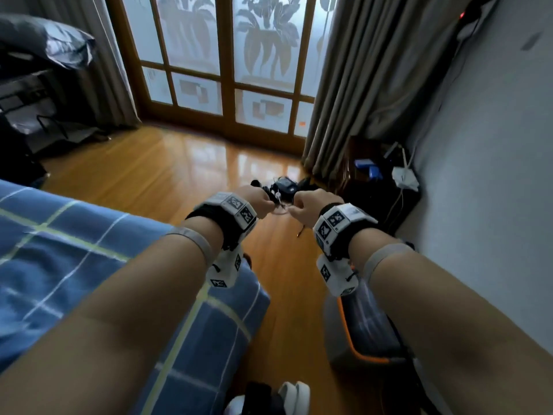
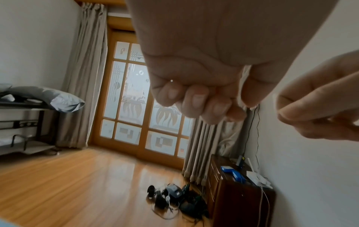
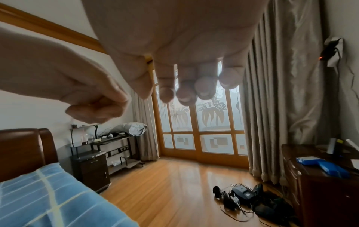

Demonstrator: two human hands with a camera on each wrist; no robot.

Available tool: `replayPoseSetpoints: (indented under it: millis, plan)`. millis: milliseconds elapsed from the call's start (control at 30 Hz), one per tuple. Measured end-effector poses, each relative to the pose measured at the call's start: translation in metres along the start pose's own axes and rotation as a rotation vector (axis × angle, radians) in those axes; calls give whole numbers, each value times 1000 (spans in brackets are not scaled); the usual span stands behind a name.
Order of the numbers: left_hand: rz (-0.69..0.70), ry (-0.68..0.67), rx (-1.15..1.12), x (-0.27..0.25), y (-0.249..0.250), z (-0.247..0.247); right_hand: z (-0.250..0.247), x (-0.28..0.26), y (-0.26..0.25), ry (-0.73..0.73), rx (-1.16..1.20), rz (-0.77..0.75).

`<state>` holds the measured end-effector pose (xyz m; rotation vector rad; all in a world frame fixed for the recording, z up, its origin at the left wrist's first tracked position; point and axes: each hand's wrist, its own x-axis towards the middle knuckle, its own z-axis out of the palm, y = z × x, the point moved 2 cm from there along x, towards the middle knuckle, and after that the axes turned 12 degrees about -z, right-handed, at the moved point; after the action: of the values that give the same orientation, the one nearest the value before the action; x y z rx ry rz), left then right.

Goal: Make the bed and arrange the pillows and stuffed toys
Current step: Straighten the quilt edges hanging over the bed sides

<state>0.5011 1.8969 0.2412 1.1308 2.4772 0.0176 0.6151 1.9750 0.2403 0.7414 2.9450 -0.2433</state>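
Note:
The bed with its blue plaid cover fills the lower left of the head view, and its corner lies under my left forearm. The right wrist view shows the same cover and a brown headboard. My left hand and right hand are held out side by side over the wooden floor, a small gap between them. Both are curled into fists and hold nothing, as the left wrist view and the right wrist view show. A grey pillow lies on a dark rack at the far left. No stuffed toys are in view.
A heap of black gear and cables lies on the floor just beyond my hands. A dark wooden cabinet stands against the right wall by the curtain. A grey case with orange trim sits below my right forearm. Glass doors close the far end.

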Motion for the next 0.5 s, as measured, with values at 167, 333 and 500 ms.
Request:
replayPoseSetpoints:
  millis: [167,333,500]
  plan:
    - [45,-25,-37,120,38,-30,-11,87,61,-31,21,9]
    - [67,-71,-75,244,74,-22,-9,190,148,-50,19,14]
    - [-64,-100,-226,362,73,-37,-16,319,208,-125,-20,-91]
